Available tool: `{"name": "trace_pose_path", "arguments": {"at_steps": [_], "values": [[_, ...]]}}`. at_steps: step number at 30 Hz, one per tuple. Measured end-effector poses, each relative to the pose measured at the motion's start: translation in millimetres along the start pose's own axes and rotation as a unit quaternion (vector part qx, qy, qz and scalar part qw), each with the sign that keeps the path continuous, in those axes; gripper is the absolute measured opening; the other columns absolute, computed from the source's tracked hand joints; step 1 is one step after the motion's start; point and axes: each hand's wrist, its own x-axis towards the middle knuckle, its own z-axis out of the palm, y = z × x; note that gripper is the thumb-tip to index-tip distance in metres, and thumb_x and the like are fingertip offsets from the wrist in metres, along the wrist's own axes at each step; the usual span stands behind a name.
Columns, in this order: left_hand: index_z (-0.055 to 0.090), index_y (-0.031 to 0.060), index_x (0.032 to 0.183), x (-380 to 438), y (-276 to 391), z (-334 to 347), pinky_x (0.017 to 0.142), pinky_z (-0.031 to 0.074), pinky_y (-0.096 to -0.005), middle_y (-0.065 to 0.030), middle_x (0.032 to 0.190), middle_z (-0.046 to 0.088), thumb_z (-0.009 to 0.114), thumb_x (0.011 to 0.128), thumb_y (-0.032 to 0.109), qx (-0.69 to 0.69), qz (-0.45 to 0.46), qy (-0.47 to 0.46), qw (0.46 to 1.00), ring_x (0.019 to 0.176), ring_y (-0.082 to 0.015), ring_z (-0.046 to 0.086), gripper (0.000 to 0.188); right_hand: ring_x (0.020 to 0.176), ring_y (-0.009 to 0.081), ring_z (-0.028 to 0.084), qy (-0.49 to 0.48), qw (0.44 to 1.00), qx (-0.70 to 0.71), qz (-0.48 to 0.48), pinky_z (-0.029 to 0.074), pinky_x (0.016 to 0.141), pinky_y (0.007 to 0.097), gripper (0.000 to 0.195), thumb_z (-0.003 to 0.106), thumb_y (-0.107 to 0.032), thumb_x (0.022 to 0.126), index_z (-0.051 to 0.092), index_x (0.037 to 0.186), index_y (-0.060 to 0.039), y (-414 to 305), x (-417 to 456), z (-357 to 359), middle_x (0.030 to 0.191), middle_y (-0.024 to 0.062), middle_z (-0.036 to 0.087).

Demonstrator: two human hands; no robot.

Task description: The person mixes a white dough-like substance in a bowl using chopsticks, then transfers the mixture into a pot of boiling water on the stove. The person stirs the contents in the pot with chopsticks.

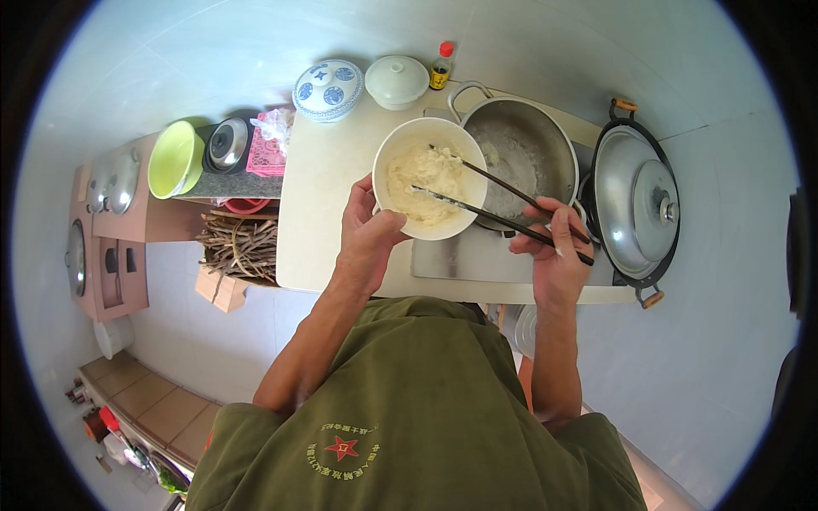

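Note:
A white bowl (391,137) of pale, sticky dough or thick batter (422,169) is held up by my left hand (370,233), the thumb near its rim. My right hand (556,246) grips a pair of dark chopsticks (505,220), their tips spread apart and resting in the pale mixture. White bits cling to the chopsticks and to my right hand. Just right of the bowl, and partly hidden by it, a two-handled metal pot (556,137) sits on the stove (441,259). Cloudy liquid (514,163) shows at the bottom of the pot.
A lidded wok (629,198) stands on the right. Along the back are a blue-and-white lidded bowl (327,89), a pale lidded bowl (396,80) and a red-capped bottle (441,67). To the left are a green basin (176,160), a pink basket (265,153) and bundled firewood (239,246).

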Motion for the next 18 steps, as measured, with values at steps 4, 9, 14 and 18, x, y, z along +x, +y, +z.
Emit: {"name": "trace_pose_path", "arguments": {"at_steps": [4,9,14,18], "values": [[0.035,-0.0032,0.158,0,-3,-1,0.104,0.064,-0.0562,-0.0179,0.151,0.050,0.072,0.083,0.010,-0.004,-0.004,-0.009,1.000,0.135,-0.0335,0.063,0.084,0.074,0.0290,0.080,0.059,0.998,-0.010,-0.016,0.069,0.071,0.0399,0.038,0.063,-0.030,0.116,0.073,0.124,0.0055,29,-1,2,0.105,0.0197,0.080],[0.035,-0.0031,0.158,-2,-8,-4,0.105,0.064,-0.0573,-0.0173,0.150,0.050,0.073,0.083,0.010,-0.002,-0.012,0.001,1.000,0.136,-0.0331,0.063,0.085,0.073,0.0305,0.080,0.093,0.995,0.019,-0.019,0.070,0.068,0.0401,0.034,0.066,-0.025,0.114,0.074,0.117,0.0078,55,-5,12,0.099,0.0204,0.080],[0.034,-0.0024,0.158,-5,-6,-6,0.107,0.063,-0.0583,-0.0173,0.151,0.049,0.074,0.083,0.011,-0.013,-0.029,-0.003,0.999,0.137,-0.0330,0.061,0.086,0.073,0.0300,0.079,0.109,0.992,0.067,0.003,0.069,0.071,0.0413,0.033,0.068,-0.026,0.113,0.074,0.115,0.0063,63,-3,12,0.098,0.0204,0.080],[0.036,-0.0005,0.158,-5,-7,-5,0.109,0.060,-0.0587,-0.0173,0.151,0.053,0.072,0.086,0.011,-0.013,-0.027,-0.004,1.000,0.137,-0.0328,0.062,0.082,0.073,0.0295,0.079,0.099,0.992,0.073,0.011,0.068,0.071,0.0418,0.034,0.069,-0.027,0.112,0.074,0.115,0.0058,53,-1,8,0.098,0.0202,0.079]]}}
